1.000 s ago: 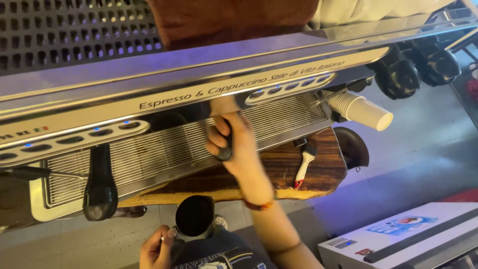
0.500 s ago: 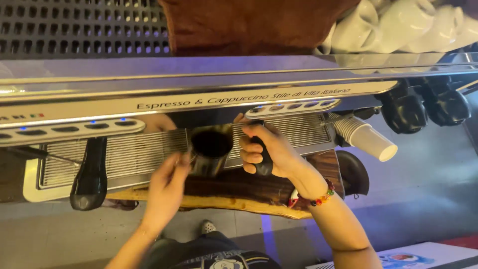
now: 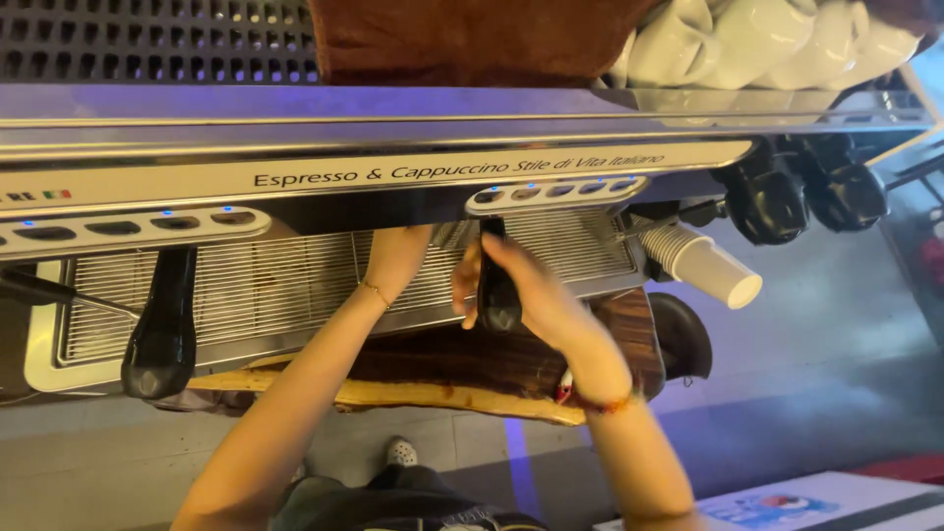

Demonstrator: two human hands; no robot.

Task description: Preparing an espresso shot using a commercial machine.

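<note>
Both hands reach up under the front of a steel espresso machine [image 3: 295, 147].

The right hand [image 3: 526, 295] is clenched around a glossy black portafilter handle [image 3: 495, 280] below the lit button panel [image 3: 556, 194]. The left hand [image 3: 393, 258] reaches under the machine's front edge, its fingers hidden, so I cannot tell its grip. Both forearms rise over the ribbed metal drip grate [image 3: 275, 290].

Left hand [image 3: 395, 258] reaching forward, fingers hidden, right hand [image 3: 526, 290] with fingers curled in a grip
</note>
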